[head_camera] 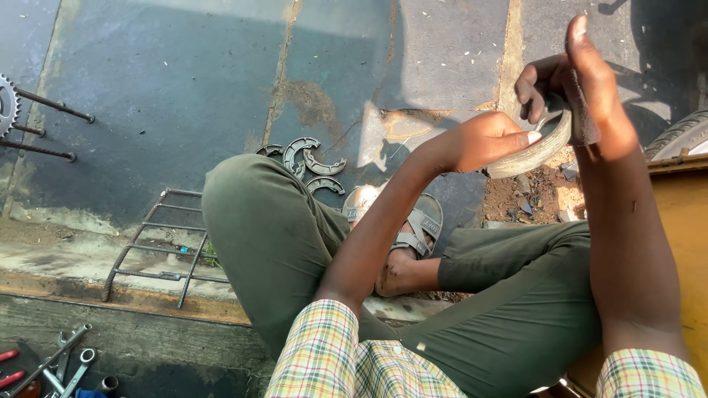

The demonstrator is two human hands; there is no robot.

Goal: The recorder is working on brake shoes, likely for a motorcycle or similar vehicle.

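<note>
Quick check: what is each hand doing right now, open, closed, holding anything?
Left hand: closed on the near end of the curved brake shoe.
Right hand: gripping the far end of the same brake shoe, thumb raised.

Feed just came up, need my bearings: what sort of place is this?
Probably an outdoor roadside bike repair spot: brake shoes on the stone paving, spanners lower left, a sprocket, and a tyre at right.

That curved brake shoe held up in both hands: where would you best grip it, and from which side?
Grip the brake shoe at its two ends, one from each side, fingers wrapping the narrow rim. Its arc leaves the ends free, and that is how the left hand and right hand take it, keeping the broad curved face uncovered.
</note>
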